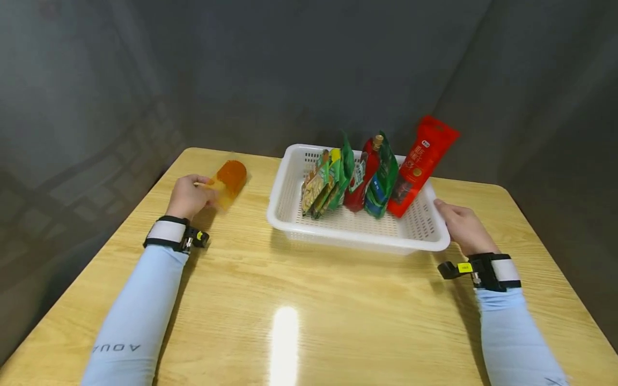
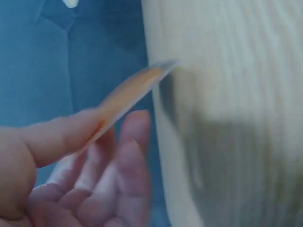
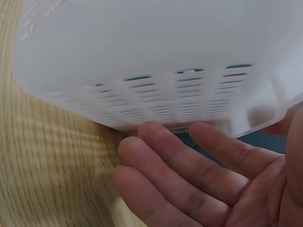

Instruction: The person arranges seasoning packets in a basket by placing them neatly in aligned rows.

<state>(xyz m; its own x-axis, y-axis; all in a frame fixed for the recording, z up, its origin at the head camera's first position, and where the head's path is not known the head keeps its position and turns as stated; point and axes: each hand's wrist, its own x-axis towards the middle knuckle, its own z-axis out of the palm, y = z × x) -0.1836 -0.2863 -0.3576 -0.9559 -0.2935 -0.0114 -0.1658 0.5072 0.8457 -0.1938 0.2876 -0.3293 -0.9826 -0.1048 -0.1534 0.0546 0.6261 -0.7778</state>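
Note:
Between thumb and fingers, my left hand (image 1: 190, 197) pinches a flat orange packet (image 1: 233, 177) with a clear edge over the left side of the table. The packet is blurred, and the left wrist view shows it nearly edge-on as a thin packet (image 2: 130, 94). My right hand (image 1: 464, 228) holds the right end of a white plastic basket (image 1: 357, 236), its thumb at the rim. In the right wrist view the fingers (image 3: 175, 189) lie under the rim, beside the slotted wall. Inside the basket stand green-and-yellow pouches (image 1: 328, 185), a red spouted pouch (image 1: 362, 177), a green-blue pouch (image 1: 381, 182) and a tall red packet (image 1: 422, 163).
The basket is near the back of a light wooden table (image 1: 232, 300). Dark grey cloth (image 1: 309, 69) hangs behind the table and along both sides. Wrist cameras on black straps (image 1: 169, 233) sit on both forearms.

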